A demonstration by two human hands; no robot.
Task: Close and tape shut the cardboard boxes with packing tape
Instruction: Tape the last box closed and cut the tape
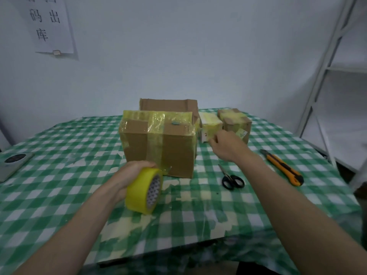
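Observation:
A large cardboard box [158, 147] stands mid-table, closed, with yellow tape over its top and down its front. Behind it is another brown box [168, 105], mostly hidden. To the right sit a small white box [210, 124] wrapped in yellow tape and a small brown box [236, 122] taped on top. My left hand [129, 175] grips a roll of yellow packing tape [144, 190] in front of the large box. My right hand [226, 143] reaches to the small white box, fingers touching its front lower edge.
Black-handled scissors [231, 179] and an orange utility knife [284, 167] lie on the green checked tablecloth [69, 147] at right. A grey device [12, 163] sits at the left edge. A white metal shelf [325, 76] stands at far right. Tape scraps stick to the cloth near me.

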